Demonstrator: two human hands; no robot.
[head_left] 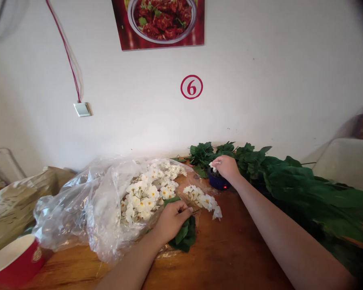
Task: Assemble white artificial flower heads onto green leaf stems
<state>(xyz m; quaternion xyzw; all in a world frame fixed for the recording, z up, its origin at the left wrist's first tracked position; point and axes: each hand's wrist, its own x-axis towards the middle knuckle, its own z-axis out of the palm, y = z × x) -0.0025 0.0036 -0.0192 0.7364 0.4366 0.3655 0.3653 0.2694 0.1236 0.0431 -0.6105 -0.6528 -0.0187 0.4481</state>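
Note:
My left hand (172, 222) is closed on the stem of a green artificial leaf sprig (185, 238), whose leaves hang below and behind the fingers. Farther back, my right hand (226, 168) pinches a small white artificial flower (212, 166) right over a round dark-blue pot (217, 182) with a red light on its side. Whether the flower touches what is inside the pot, I cannot tell. Between my hands, a few loose white flowers (204, 200) lie on the wooden table (226, 245). Many more white flowers with yellow centres (143, 197) spill from a clear plastic bag (105, 217) on the left.
Green leaf sprigs (302, 185) are heaped along the right and back of the table. At the left stand a red paper tub (21, 262) and a brown bag (18, 201). A whitish translucent container (347, 161) is at the far right. The white wall (139, 104) closes off the back.

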